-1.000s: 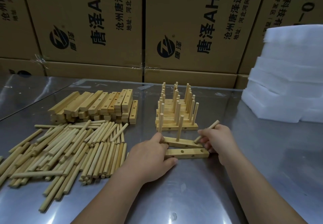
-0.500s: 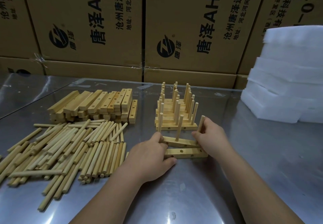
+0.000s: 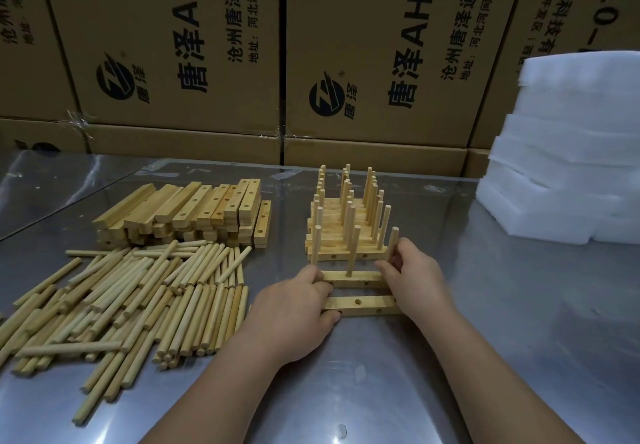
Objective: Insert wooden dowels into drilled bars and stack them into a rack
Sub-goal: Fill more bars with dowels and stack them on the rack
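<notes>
While the right hand pinched a dowel upright at the right end of a bar, the left hand curled over that bar's left end and pressed it to the table. Two other dowels stood in the bar, one in the middle and one near the left end; the fingers hid whether the third had seated in its hole. A second bar lay just in front, its holes empty, and the rack stood just behind. Loose dowels and spare bars lay to the left. These parts looked light, stiff and dry. A round dowel would likely twist or lean if held high, so a low pinch near the hole seemed best for a straight push. On the shiny table the bar would probably skate unless pinned. Once filled, it seemed safer lifted by its ends than by its dowels.
</notes>
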